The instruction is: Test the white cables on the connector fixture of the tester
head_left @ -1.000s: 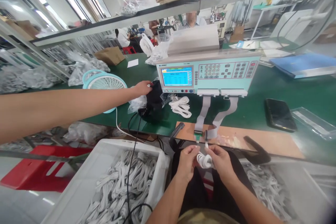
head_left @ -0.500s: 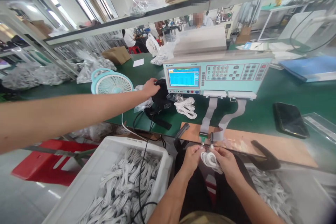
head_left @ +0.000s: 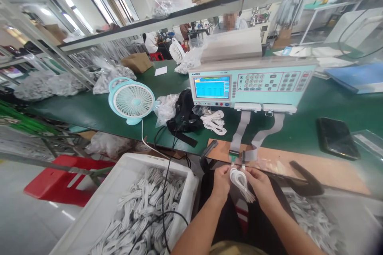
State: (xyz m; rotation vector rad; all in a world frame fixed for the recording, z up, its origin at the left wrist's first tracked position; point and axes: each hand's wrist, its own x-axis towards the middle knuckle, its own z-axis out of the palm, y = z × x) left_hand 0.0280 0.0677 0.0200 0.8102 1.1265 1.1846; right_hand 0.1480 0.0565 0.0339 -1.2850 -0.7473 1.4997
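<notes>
My left hand (head_left: 222, 182) is closed in a pinch at one end of a coiled white cable (head_left: 239, 179), by a small green connector board (head_left: 233, 158). My right hand (head_left: 257, 180) pinches the cable's other end, close below a dark connector (head_left: 243, 155). The coil hangs between my hands, over my lap. Both cable ends meet the connectors at the edge of a wooden board (head_left: 281, 161); my fingers partly hide the plugs. Grey ribbon cables (head_left: 240, 131) run from these connectors up to a cable tester (head_left: 254, 83) with a lit blue screen.
A white crate (head_left: 125, 163) of coiled cables stands at lower left, with black wires across it. On the green table are a fan (head_left: 133, 101), a black strap-like item (head_left: 187, 115), another white cable coil (head_left: 214, 122) and a phone (head_left: 337, 137). A red stool (head_left: 56, 179) is at left.
Another person's arm, which reached in from the left to the black item, is gone from view. The cable coil hangs a little lower and longer between my hands, which stay at the connectors.
</notes>
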